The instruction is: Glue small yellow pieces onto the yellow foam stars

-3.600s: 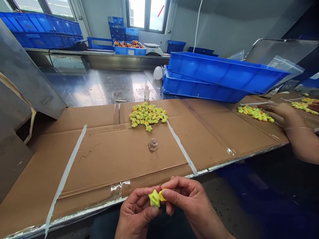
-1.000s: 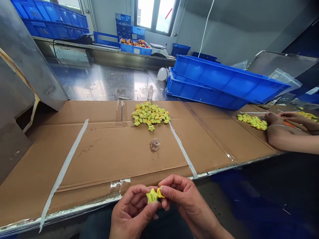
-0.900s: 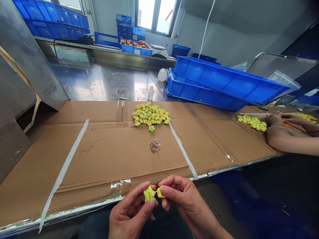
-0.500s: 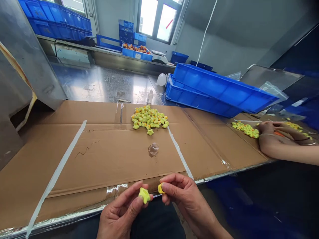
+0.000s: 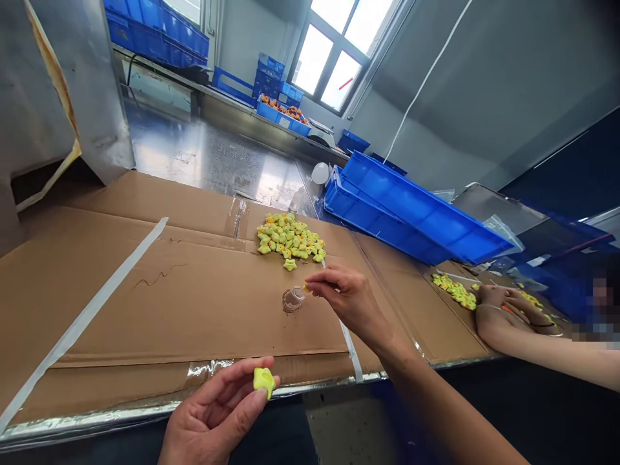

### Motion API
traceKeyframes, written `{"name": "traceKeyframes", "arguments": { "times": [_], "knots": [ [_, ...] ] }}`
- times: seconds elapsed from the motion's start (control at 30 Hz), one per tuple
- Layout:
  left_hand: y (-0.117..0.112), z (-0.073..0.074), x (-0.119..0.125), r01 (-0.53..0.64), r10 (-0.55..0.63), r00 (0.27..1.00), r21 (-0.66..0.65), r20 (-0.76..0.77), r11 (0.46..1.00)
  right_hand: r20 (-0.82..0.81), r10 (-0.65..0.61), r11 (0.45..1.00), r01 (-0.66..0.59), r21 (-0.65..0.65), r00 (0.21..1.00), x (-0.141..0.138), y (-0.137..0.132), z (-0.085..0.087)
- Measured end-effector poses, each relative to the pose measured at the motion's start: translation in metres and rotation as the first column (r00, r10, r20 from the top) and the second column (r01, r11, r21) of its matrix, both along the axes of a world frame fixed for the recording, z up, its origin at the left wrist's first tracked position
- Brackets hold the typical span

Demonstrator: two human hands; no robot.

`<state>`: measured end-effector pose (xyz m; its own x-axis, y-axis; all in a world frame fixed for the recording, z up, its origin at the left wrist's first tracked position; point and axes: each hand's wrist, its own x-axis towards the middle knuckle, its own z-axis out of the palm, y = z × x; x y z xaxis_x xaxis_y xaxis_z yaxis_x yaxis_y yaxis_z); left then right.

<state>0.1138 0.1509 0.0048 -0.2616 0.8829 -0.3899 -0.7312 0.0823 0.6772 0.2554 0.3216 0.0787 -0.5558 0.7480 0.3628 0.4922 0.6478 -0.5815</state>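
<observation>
Near the cardboard's front edge, my left hand [image 5: 217, 407] pinches a yellow-green star-shaped piece [image 5: 264, 381] between thumb and fingers. A shallow hollow shows on the side facing me. My right hand [image 5: 341, 290] is stretched forward over the cardboard, its fingers pinched on a small yellow piece [image 5: 306, 288], mostly hidden by the fingertips. Those fingertips are beside the rim of a small clear plastic cup [image 5: 293, 299], which stands on a damp-looking spot. Behind the cup lies a heap of yellow-green star pieces with orange parts [image 5: 290, 236], and one single star [image 5: 289, 265] sits just in front of it.
Brown cardboard [image 5: 203, 303] with white tape strips [image 5: 97, 303] covers the table. Blue crates [image 5: 407, 213] stand at the back right. At far right, another person's arm [image 5: 533, 336] rests by more yellow-green pieces [image 5: 454, 290]. A metal housing [image 5: 72, 77] stands at left.
My right hand has moved forward from beside my left hand to the clear cup, carrying the small yellow piece. My left hand keeps the star, slightly turned. The view has tilted.
</observation>
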Motion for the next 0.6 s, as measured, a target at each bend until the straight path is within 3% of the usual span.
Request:
{"name": "traceKeyframes", "arguments": {
  "times": [0.2,0.6],
  "knots": [
    [-0.0004,0.0034,0.0007,0.009,-0.009,1.0,-0.023,0.003,1.0,0.129,0.046,0.987,-0.065,0.149,0.991,-0.0048,0.0009,0.0012],
    [-0.0026,0.0038,0.0013,0.013,-0.011,0.999,-0.051,0.031,0.999,0.247,0.02,0.974,-0.074,0.213,0.969,-0.0107,-0.0023,0.0044]
  ]
}}
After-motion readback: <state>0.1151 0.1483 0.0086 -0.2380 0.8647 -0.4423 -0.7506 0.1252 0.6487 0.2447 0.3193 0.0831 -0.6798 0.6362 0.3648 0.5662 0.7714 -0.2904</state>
